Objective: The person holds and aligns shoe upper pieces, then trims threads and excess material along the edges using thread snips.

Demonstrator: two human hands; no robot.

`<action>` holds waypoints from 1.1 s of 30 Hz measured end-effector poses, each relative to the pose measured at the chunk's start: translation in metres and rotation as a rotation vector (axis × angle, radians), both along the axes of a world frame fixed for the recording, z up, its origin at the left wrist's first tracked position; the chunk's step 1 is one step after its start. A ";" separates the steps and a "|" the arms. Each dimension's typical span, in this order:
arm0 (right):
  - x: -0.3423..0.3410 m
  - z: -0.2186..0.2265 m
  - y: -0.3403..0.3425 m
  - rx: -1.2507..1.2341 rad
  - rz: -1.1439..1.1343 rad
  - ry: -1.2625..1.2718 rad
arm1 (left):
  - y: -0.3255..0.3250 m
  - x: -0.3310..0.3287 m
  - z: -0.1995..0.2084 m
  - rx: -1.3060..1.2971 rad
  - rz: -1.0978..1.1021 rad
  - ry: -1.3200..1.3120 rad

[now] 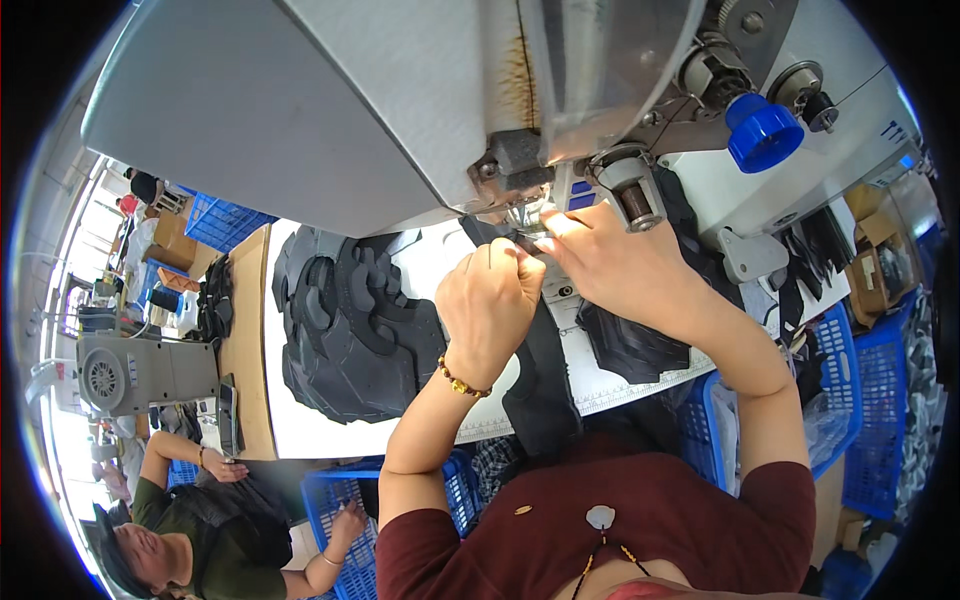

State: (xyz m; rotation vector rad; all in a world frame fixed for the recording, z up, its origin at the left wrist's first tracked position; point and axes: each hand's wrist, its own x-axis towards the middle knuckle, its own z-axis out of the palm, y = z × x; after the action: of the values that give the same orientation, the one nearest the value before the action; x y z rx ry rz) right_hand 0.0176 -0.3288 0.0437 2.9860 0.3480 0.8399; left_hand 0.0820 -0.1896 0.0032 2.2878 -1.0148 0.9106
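A white sewing machine (420, 120) reaches over the table, its lit needle area right at my fingertips. My left hand (490, 305) is closed, with thumb and fingers pinched on the edge of a black fabric piece (545, 375) just in front of the needle. My right hand (625, 270) has its fingers bent together at the same edge, on the right side of the needle. From under my hands the fabric hangs down over the table's front edge toward my lap. The edge between my fingertips is mostly hidden.
A heap of black cut pieces (355, 325) covers the left of the white table (300, 435). More black pieces (630, 340) lie right of the needle. Blue baskets (840, 380) stand at both sides below. A co-worker (200, 530) sits at the lower left near another machine (145, 375).
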 end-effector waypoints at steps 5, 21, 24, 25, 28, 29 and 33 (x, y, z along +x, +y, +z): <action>-0.001 0.007 0.001 0.194 0.000 -0.025 | 0.000 0.000 -0.003 -0.057 -0.044 0.027; 0.002 0.003 -0.001 0.257 0.085 -0.106 | -0.005 0.003 -0.021 -0.233 -0.095 -0.019; 0.002 0.003 -0.003 0.203 0.097 -0.070 | -0.006 0.002 -0.021 -0.253 -0.099 -0.021; 0.004 0.003 -0.003 0.192 0.083 -0.079 | -0.006 0.002 -0.020 -0.268 -0.082 -0.029; 0.010 0.000 0.001 0.177 0.097 -0.034 | -0.007 0.000 -0.017 -0.287 -0.080 -0.016; 0.012 -0.001 0.004 0.116 0.090 -0.001 | -0.007 0.000 -0.017 -0.281 -0.099 -0.025; 0.008 -0.002 0.010 0.038 0.043 -0.038 | -0.006 -0.001 -0.016 -0.230 -0.062 -0.036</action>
State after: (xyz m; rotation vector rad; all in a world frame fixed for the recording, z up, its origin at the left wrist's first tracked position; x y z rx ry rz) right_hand 0.0253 -0.3191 0.0414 3.0026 0.4012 0.9157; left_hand 0.0806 -0.1954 -0.0128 2.0459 -0.9387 0.9911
